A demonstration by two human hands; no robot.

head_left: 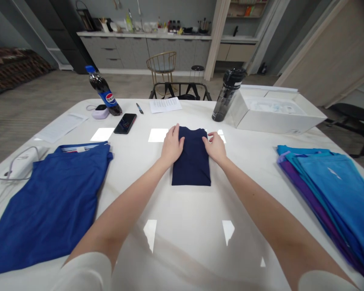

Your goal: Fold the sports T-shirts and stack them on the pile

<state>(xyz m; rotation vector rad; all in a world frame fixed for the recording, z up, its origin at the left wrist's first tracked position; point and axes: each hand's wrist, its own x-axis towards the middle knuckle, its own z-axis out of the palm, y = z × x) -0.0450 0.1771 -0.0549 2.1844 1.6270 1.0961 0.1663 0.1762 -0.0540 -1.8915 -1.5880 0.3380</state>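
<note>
A navy blue folded garment (191, 161), likely a T-shirt, lies flat in a neat rectangle at the middle of the white table. My left hand (172, 145) rests along its upper left edge, fingers stretched out and thumb on the cloth. At the upper right edge is my right hand (216, 146), its thumb touching the fabric and its fingers slightly bent and apart from the thumb. A larger blue shirt (63, 194) is spread at the left. Several folded clothes in blue, teal and purple are stacked on the right, a bright blue garment (336, 182) on top.
Along the far side stand a cola bottle (104, 93), a phone (125, 123), a pen (140, 108), a paper sheet (165, 105), a dark tumbler (226, 97) and an open white box (269, 115). A power strip (24, 161) with cables lies at the left edge.
</note>
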